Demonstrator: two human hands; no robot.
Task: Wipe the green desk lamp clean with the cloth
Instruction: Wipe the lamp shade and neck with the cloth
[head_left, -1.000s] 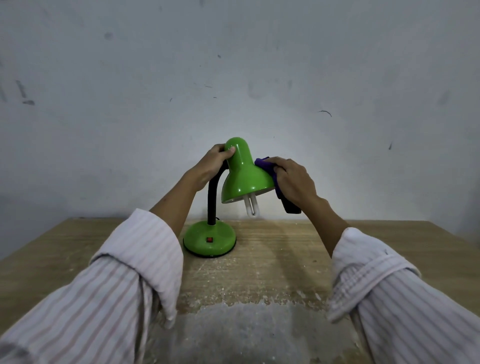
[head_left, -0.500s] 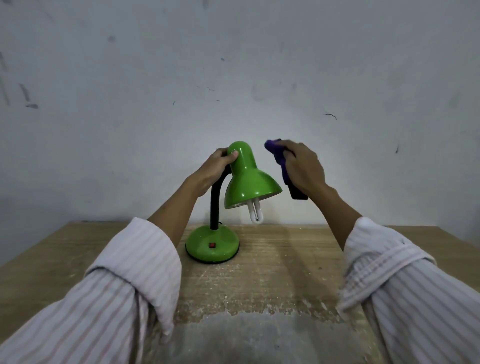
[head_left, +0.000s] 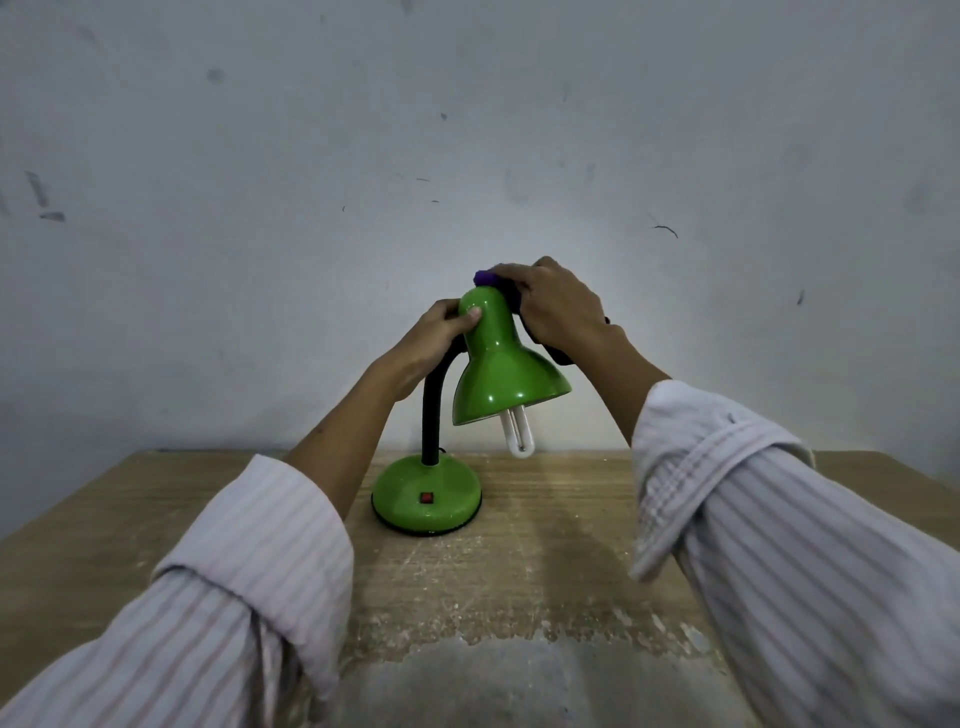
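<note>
Green desk lamp (head_left: 506, 374) stands on a wooden counter (head_left: 571, 545); the left hand (head_left: 434, 338) grips its neck while the right hand (head_left: 558, 306) presses a purple cloth (head_left: 485, 278) onto the shade's top.

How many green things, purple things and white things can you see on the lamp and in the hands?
Green: 2, the lamp shade and the lamp base
Purple: 1, the cloth that the right hand presses on top of the shade
White: 1, the bulb
Total: 4
</note>
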